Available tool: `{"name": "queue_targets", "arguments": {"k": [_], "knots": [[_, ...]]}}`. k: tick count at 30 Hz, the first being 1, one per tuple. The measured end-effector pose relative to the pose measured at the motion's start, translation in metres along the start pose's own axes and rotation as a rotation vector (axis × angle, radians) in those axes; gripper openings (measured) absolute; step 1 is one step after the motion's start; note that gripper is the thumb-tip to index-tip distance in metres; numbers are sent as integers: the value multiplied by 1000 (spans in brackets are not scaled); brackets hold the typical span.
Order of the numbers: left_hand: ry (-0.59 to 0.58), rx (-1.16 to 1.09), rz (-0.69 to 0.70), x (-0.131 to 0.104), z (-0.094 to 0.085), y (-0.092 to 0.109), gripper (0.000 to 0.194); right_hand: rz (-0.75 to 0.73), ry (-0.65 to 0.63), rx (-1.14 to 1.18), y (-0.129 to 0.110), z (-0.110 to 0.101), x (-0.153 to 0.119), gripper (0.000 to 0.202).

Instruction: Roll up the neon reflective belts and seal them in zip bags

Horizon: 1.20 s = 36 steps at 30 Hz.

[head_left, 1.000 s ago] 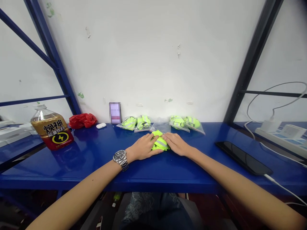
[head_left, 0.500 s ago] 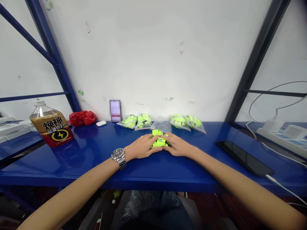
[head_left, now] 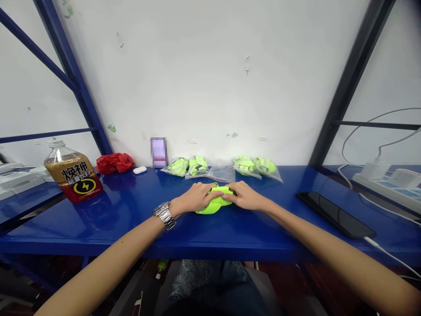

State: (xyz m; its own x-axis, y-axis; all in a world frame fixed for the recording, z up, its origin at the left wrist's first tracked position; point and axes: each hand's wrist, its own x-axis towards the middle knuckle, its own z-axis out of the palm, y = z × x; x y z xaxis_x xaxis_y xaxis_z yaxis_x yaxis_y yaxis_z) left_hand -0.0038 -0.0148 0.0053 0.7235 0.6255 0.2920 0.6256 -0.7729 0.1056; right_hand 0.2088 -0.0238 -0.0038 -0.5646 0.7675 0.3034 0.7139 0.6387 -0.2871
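Note:
A folded neon-yellow fabric bundle (head_left: pixel 215 202) lies on the blue table (head_left: pixel 197 235) in front of me. My left hand (head_left: pixel 194 197), with a metal watch on the wrist, grips its left side, thumb on top. My right hand (head_left: pixel 246 195) holds the right side, its thumb also pressed on the fabric; the fingertips behind the bundle are partly hidden. Just beyond the hands lies a flat clear plastic bag (head_left: pixel 222 173). Bagged yellow bundles stand on both sides of it, two at left (head_left: pixel 198 166) and two at right (head_left: pixel 245 166).
On the left are a large drink bottle (head_left: pixel 75 173), a red plastic bag (head_left: pixel 115 163), a white case (head_left: pixel 140 170) and an upright phone (head_left: pixel 159 152). A black phone (head_left: pixel 335 214) with a cable lies right, near a power strip (head_left: pixel 391 184). Blue metal posts flank the table.
The bundle has been turned over or refolded between my hands; a smooth yellow face now shows and reaches lower left. Both thumbs have moved up onto it.

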Motion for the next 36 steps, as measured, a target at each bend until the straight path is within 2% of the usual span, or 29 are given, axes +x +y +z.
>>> {"name": "queue_targets", "arguments": {"k": [5,10,13,17,19,22,25,29,33,35,36], "knots": [[20,-158,-78,7,2,-13,57,138,-21,-23,5,-3,20,40],[-2,-123,-27,18,6,-35,57,186,-44,38,17,3,46,41],[-7,-133,-101,23,7,-44,57,238,-54,17,22,10,57,41],[-32,-168,-177,27,9,-53,57,261,11,-26,19,21,60,34],[-65,-170,-188,28,10,-58,56,237,118,-66,13,26,56,30],[-79,-182,-161,28,12,-65,55,55,263,-89,4,31,51,34],[-45,-191,-87,26,16,-72,52,-121,221,-54,-1,31,47,37],[-21,-90,-111,22,23,-75,47,-134,165,-64,1,29,48,53],[203,13,-138,22,25,-69,43,-114,105,-62,6,28,53,60],[276,-89,-118,23,22,-66,46,-117,93,-43,8,27,56,62],[274,-168,-120,24,20,-64,49,-126,88,-25,10,27,57,62]]}}
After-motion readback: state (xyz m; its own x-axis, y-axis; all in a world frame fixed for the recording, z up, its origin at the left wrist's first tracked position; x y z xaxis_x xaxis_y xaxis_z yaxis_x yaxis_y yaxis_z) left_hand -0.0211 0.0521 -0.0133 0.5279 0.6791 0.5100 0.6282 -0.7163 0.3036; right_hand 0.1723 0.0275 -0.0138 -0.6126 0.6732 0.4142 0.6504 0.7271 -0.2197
